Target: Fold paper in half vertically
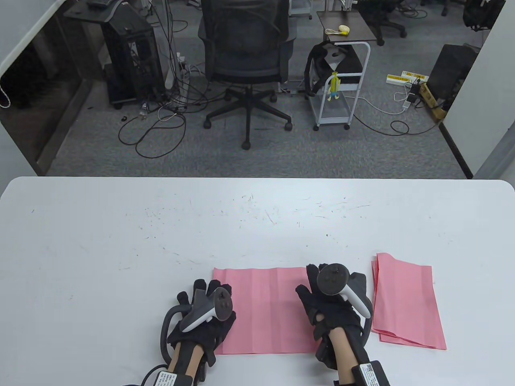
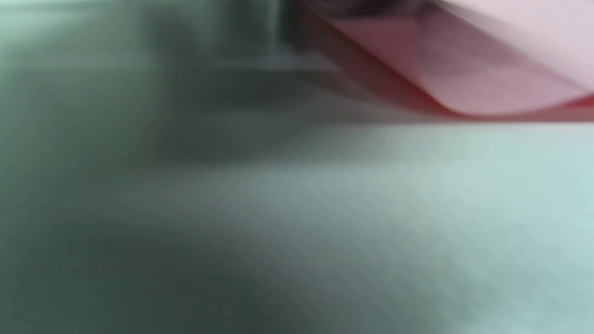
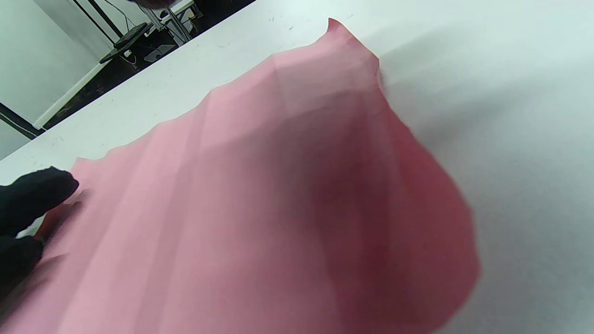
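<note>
Pink paper (image 1: 265,309) between both hands, folded pink stack (image 1: 406,301) just right

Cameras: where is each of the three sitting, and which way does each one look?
Table view: up high, looking down over the white table toward the office; shows the left hand and right hand on the pink paper, with a pink stack beside.
Left wrist view: low near the table, blurred; shows a curled paper edge, no fingers.
Right wrist view: low over the bulging paper; black fingertips at its left edge.
Shared: all see the same pink paper.
</note>
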`<action>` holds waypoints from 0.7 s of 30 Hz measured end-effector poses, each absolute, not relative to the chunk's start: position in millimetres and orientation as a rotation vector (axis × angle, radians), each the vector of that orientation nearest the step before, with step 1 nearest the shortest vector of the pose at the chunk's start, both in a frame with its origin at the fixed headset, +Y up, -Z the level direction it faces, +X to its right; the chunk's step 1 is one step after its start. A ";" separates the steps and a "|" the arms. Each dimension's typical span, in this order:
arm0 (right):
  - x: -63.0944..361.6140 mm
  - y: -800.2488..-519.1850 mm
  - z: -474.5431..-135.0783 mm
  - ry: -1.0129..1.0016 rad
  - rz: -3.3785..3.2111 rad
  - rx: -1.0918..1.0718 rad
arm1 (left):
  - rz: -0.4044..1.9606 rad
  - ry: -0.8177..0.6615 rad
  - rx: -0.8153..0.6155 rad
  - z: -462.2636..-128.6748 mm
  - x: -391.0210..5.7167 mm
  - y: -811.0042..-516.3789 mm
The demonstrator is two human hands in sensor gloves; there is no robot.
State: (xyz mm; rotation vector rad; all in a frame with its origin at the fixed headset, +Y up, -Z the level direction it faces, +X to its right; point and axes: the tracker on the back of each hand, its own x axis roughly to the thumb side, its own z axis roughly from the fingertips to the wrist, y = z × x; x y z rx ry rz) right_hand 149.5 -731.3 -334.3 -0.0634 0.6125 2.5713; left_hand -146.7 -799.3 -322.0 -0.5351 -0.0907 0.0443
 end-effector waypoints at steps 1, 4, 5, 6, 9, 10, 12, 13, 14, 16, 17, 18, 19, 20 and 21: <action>149.6 -731.4 -334.2 0.612 2.573 -0.067 | 0.045 -0.097 -0.541 -321.7 -146.0 -801.6; 149.8 -732.8 -334.2 0.614 2.582 -0.077 | 0.023 -0.116 -0.595 -319.5 -146.4 -812.0; 149.4 -734.0 -334.3 0.615 2.587 -0.081 | 0.038 -0.112 -0.589 -319.5 -147.0 -812.7; 148.9 -734.9 -334.7 0.619 2.593 -0.084 | 0.042 -0.114 -0.590 -319.8 -146.9 -812.2; 147.7 -738.1 -335.7 0.629 2.610 -0.093 | 0.024 -0.119 -0.602 -319.2 -144.1 -813.2; 147.9 -739.9 -336.7 0.636 2.609 -0.096 | 0.016 -0.125 -0.591 -319.3 -144.5 -813.0; 150.1 -744.3 -339.4 0.650 2.592 -0.111 | 0.042 -0.124 -0.603 -320.2 -145.6 -813.7; 152.2 -746.6 -341.4 0.660 2.576 -0.125 | 0.052 -0.123 -0.611 -320.0 -145.9 -814.4; 154.1 -748.4 -343.2 0.667 2.563 -0.142 | 0.050 -0.124 -0.609 -320.1 -146.1 -814.5; 159.2 -753.6 -349.1 0.683 2.529 -0.187 | 0.049 -0.129 -0.609 -320.2 -146.2 -814.1; 162.3 -757.7 -353.4 0.711 2.492 -0.203 | 0.053 -0.129 -0.612 -319.9 -146.1 -814.0; 164.2 -761.7 -357.5 0.733 2.446 -0.225 | 0.053 -0.130 -0.613 -319.8 -146.1 -813.9; 165.1 -764.2 -361.1 0.748 2.444 -0.252 | 0.053 -0.132 -0.613 -319.9 -146.2 -813.9; 166.4 -766.7 -365.4 0.765 2.473 -0.295 | 0.056 -0.135 -0.613 -320.0 -146.4 -814.0; 166.7 -768.5 -368.0 0.775 2.488 -0.326 | 0.059 -0.136 -0.615 -320.0 -146.5 -814.1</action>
